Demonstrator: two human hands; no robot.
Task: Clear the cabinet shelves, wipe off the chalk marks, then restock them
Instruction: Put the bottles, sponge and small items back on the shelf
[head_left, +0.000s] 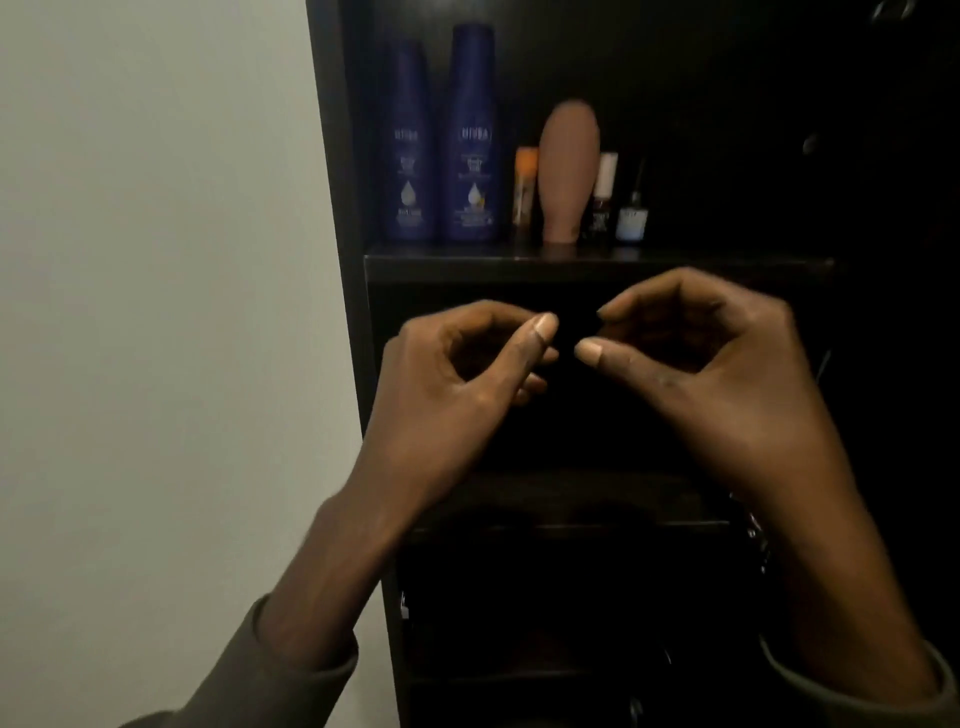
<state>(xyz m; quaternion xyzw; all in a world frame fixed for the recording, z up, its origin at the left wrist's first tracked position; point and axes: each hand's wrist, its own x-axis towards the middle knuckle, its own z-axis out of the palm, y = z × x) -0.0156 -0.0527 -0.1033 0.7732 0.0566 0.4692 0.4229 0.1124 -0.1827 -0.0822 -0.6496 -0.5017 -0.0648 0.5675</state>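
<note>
A dark cabinet (353, 208) stands against a pale wall. Its upper shelf (571, 260) carries two tall blue lotion bottles (408, 145) (472, 135), a small orange tube (523, 187), a brown upside-down bottle (567, 171), a white-capped bottle (602, 197) and a small dark-capped bottle (632, 213). My left hand (457, 374) and my right hand (696, 364) are raised side by side in front of the shelf below. Each has its fingers curled toward the thumb, and I see nothing in either. The thumbs point at each other across a small gap.
The pale wall (156, 312) fills the left side. The lower shelves (571, 525) are very dark, and what they hold cannot be made out. Faint glints show at the cabinet's right edge (753, 525).
</note>
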